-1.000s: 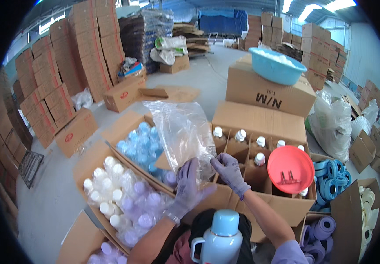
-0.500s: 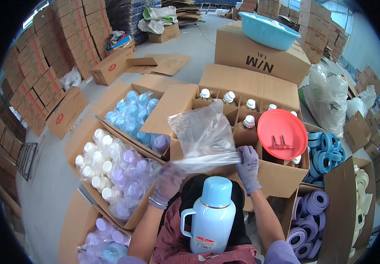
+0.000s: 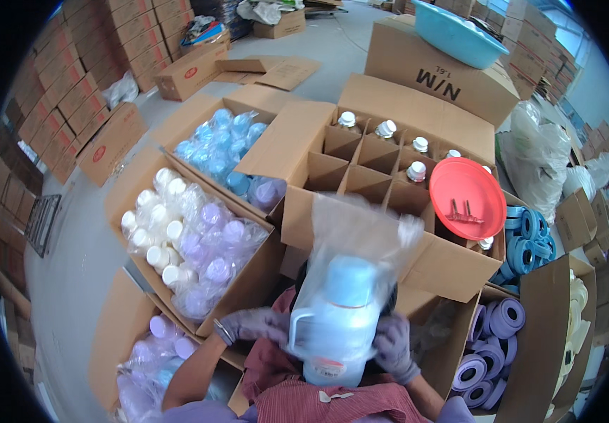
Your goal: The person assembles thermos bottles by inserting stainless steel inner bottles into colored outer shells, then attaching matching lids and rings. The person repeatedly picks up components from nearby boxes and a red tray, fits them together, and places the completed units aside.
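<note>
A light blue thermos flask (image 3: 339,335) with a handle on its left side stands upright against my lap. A clear plastic bag (image 3: 361,229) covers its cap and most of its body; the bag's upper end is loose and smeared by motion. Low on the flask's left side, my left hand (image 3: 256,326), in a grey-purple glove, is closed on the bag's edge. On the opposite side my gloved right hand (image 3: 394,347) is also closed on the bag, its fingertips partly blurred. The flask's lowest part shows below the bag.
Ahead, a divided carton (image 3: 364,158) holds several white-capped bottles, with a red plate (image 3: 468,190) on it carrying small dark red parts. Boxes of wrapped white and purple caps (image 3: 177,240) stand left, blue caps (image 3: 220,144) beyond. Purple rings (image 3: 487,352) and blue rings (image 3: 526,243) fill right-hand boxes.
The bag has come down from in front of the flask to over it. Both hands have moved down and toward me, to either side of the flask. The view has shifted slightly.
</note>
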Motion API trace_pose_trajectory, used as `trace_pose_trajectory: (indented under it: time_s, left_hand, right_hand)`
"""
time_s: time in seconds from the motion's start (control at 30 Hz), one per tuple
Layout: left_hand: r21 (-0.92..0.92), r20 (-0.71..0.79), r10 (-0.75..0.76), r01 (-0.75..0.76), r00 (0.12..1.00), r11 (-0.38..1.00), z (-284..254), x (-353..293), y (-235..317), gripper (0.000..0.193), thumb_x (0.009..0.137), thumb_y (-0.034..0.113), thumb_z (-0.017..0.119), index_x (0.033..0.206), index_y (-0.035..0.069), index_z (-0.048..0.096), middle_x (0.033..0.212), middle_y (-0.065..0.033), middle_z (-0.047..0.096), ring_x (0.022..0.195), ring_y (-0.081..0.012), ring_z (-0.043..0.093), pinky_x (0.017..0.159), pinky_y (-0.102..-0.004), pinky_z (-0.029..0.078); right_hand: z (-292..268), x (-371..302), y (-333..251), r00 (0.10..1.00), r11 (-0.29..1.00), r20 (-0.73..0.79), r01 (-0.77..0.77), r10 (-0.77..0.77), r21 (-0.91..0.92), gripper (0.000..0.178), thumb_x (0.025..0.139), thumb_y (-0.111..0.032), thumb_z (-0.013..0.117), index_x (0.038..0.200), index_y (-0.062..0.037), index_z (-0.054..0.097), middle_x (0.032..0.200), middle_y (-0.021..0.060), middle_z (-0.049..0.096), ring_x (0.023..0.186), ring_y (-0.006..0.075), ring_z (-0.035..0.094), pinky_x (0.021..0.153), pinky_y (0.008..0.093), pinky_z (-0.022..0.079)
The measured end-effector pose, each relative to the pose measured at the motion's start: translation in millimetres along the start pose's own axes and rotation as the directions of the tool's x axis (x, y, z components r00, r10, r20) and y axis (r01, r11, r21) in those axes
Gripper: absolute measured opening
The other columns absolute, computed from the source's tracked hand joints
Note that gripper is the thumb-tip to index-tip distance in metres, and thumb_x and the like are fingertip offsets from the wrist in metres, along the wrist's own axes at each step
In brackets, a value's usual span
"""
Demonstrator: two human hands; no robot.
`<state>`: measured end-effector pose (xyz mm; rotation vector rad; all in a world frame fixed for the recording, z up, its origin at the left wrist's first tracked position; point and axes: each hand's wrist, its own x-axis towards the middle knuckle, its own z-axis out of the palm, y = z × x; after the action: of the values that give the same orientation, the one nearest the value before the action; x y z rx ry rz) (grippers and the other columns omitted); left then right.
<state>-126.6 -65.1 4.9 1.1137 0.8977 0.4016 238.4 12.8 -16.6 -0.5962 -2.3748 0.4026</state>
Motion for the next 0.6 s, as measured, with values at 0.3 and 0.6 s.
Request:
trace_pose_trajectory:
  time_s: [0.3, 0.6]
  left_hand:
    - [0.477, -0.575, 0.436, -0.150, 0.692, 0.866, 46, 17, 34, 0.029, 0.087, 0.021, 0.065, 0.108, 0.002, 0.059, 0.096, -0.0171, 0.061, 0.093, -0.0286, 0.062, 0.084, -0.0393, 0.049]
    - [-0.537, -0.839, -0.226, -0.691, 0.494, 0.483, 168, -140, -132, 0.045, 0.094, 0.022, 0.065, 0.132, 0.001, 0.054, 0.122, -0.0136, 0.063, 0.102, -0.0228, 0.067, 0.074, -0.0394, 0.062]
  right_hand:
    - [6, -91, -30, 0.963, 0.981, 0.265, -0.014, -0.039, 0.196, 0.031, 0.074, -0.021, 0.071, 0.103, -0.0109, 0.067, 0.108, 0.0091, 0.064, 0.105, 0.0337, 0.060, 0.095, 0.0543, 0.044]
    - [45, 68, -105, 0.933, 0.715, 0.359, -0.250, -0.001, 0.653, 0.042, 0.092, -0.024, 0.059, 0.124, 0.0016, 0.063, 0.140, 0.0272, 0.050, 0.126, 0.0402, 0.054, 0.105, 0.0442, 0.043]
